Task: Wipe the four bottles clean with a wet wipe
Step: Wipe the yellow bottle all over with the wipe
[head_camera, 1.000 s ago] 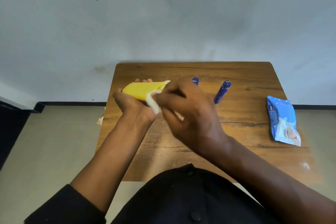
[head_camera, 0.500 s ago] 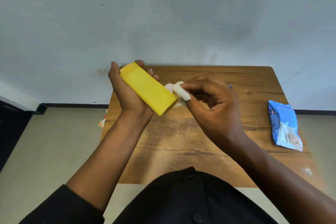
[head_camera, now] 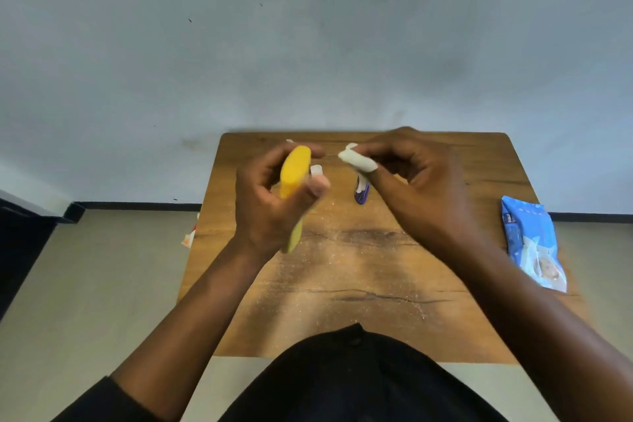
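My left hand [head_camera: 270, 202] grips a flat yellow bottle [head_camera: 294, 172] above the wooden table [head_camera: 359, 271], turned edge-on toward me so only its narrow side shows. My right hand [head_camera: 421, 181] pinches a bunched white wet wipe [head_camera: 356, 159] between thumb and fingers, a short gap to the right of the yellow bottle and apart from it. A dark blue bottle [head_camera: 361, 191] lies on the table between my hands, partly hidden by my right thumb. A small white piece [head_camera: 316, 169] shows beside my left fingers; other bottles are hidden.
A blue pack of wet wipes [head_camera: 531, 243] lies at the table's right edge. Fine pale dust covers the middle of the tabletop. A scrap of orange-white litter [head_camera: 189, 239] lies on the floor by the table's left edge. A grey wall stands right behind the table.
My left hand has turned the yellow bottle from flat-side-up to edge-on. My right hand with the wipe has pulled away from the bottle to the right.
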`<state>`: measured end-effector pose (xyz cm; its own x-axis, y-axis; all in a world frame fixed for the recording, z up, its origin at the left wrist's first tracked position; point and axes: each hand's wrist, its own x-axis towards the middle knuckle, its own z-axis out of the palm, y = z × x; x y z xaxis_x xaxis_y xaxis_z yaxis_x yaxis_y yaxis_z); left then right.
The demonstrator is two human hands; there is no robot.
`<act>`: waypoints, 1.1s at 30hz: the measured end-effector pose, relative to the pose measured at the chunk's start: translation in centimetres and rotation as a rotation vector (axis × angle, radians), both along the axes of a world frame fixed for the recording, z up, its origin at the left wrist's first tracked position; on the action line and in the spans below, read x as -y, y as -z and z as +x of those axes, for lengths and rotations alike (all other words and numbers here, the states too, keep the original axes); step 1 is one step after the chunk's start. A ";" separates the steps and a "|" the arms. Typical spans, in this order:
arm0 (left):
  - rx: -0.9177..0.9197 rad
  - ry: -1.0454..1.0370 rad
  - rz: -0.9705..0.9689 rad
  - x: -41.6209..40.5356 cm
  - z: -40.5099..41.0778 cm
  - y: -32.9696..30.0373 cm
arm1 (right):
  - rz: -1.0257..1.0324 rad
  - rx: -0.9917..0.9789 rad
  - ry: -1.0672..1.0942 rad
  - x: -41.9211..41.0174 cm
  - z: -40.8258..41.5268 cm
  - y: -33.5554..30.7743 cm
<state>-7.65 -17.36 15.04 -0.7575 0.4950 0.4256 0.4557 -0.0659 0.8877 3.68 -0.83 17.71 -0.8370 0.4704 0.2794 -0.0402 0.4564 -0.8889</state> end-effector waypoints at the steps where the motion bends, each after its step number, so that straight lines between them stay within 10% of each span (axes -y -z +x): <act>1: -0.108 0.013 -0.074 0.3 0.1 0.1 | -0.004 -0.018 -0.048 -0.2 0.1 -0.8; 17: -0.419 0.018 -0.277 0.7 -0.2 2.0 | 0.179 0.101 -0.547 0.6 1.4 -2.5; 33: -0.590 0.005 -0.467 0.5 0.5 1.8 | -0.003 0.279 -0.218 0.9 0.7 -1.2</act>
<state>-7.11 -17.87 13.27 -0.4658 0.7264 0.5053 0.8652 0.2539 0.4324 4.43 -1.70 18.87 -0.9617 0.2728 0.0250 0.1078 0.4609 -0.8809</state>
